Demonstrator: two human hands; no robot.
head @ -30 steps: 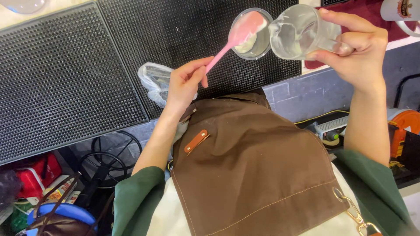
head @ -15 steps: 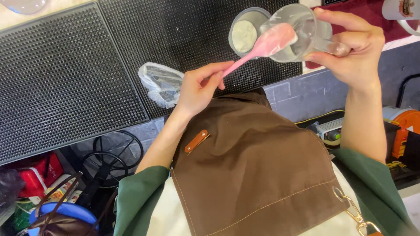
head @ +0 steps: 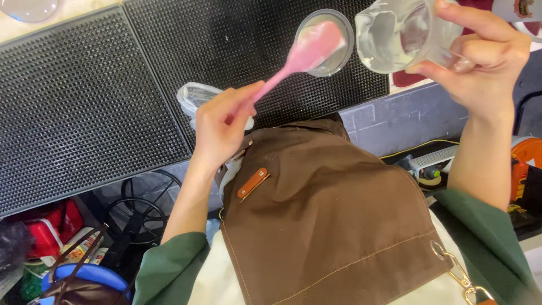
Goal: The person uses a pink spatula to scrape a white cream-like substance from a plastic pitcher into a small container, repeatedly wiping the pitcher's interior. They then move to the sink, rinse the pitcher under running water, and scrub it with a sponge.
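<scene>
Head view: I'm watching the left hand (head: 223, 127) gripping a pink spatula (head: 302, 59), its blade lying over a small clear cup (head: 326, 42) on the black mat (head: 90, 107). The right hand (head: 485, 62) is clasping a tilted glass jar (head: 395, 34) just beside it.

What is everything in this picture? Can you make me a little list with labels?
left hand: grips the handle of the pink spatula
right hand: holds the clear jug tilted, white smears inside
spatula blade: over the small clear cup
cup: stands on the black rubber mat, white stuff inside
crumpled plastic: on the mat by the left hand
clothing: brown apron, green sleeves
</scene>
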